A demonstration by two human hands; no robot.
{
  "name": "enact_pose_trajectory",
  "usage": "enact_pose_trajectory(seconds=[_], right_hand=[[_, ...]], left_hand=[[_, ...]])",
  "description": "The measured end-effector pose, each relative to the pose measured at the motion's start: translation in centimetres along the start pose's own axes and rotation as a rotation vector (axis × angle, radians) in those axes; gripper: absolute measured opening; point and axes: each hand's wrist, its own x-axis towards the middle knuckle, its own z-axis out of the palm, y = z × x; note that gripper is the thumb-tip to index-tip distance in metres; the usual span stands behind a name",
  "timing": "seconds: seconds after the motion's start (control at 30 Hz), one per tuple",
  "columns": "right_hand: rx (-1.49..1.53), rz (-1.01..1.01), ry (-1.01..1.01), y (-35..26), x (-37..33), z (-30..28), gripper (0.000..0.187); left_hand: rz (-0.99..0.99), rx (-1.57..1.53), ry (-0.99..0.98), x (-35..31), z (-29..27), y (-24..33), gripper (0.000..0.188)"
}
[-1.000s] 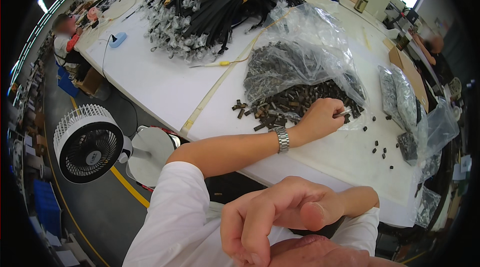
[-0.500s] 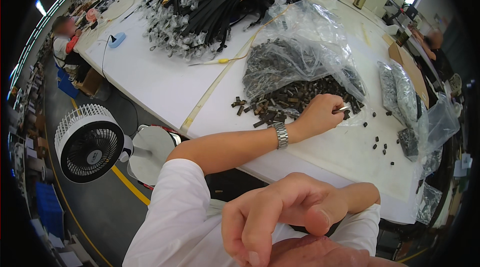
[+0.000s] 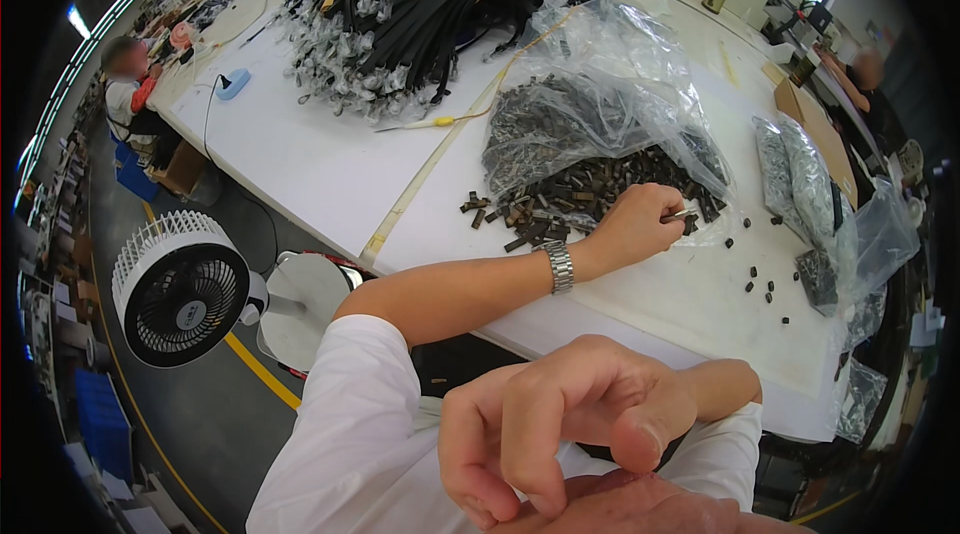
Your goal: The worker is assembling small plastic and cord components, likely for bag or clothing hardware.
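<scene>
My left hand (image 3: 635,226), with a metal-band watch (image 3: 559,267) on its wrist, reaches across the white table to the near edge of a pile of small dark brown and black pieces (image 3: 575,199). Thumb and fingers are closed on a small shiny metal piece (image 3: 679,216), mostly hidden by the fingers. The pile spills out of a large clear plastic bag (image 3: 610,74). Close to the camera, low in the view, my right hand (image 3: 570,424) is raised off the table with fingers loosely bent and thumb apart. Nothing shows in it.
Bundled black straps (image 3: 425,19) with clear-wrapped ends lie at the back. A yellow-handled pointed tool (image 3: 443,122) lies nearer. Small black pieces (image 3: 769,287) are scattered right, beside filled plastic bags (image 3: 800,174). A fan (image 3: 185,299) stands left. Two other people sit farther off.
The fingers of my right hand have shifted slightly and bent a little more. My left hand stays at the pile's edge, nearly still, its pinch kept.
</scene>
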Motion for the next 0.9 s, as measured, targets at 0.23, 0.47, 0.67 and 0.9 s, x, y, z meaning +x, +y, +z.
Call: enact_pose_trajectory(seconds=[0.23, 0.47, 0.67, 0.9], right_hand=[[0.065, -0.009, -0.003, -0.5, -0.2, 0.7, 0.049], [-0.002, -0.005, -0.054, -0.1, 0.1, 0.0, 0.05], [-0.079, 0.068, 0.159, -1.0, -0.1, 1.3, 0.065], [-0.005, 0.066, 0.124, -0.7, -0.1, -1.1, 0.044]], left_hand=[[0.012, 0.014, -0.005, 0.2, 0.0, -0.2, 0.014], [-0.005, 0.002, -0.012, 0.0, 0.0, -0.3, 0.013], [-0.016, 0.004, -0.034, 0.2, 0.3, -0.1, 0.013], [-0.034, -0.024, 0.017, 0.1, 0.0, 0.0, 0.013]])
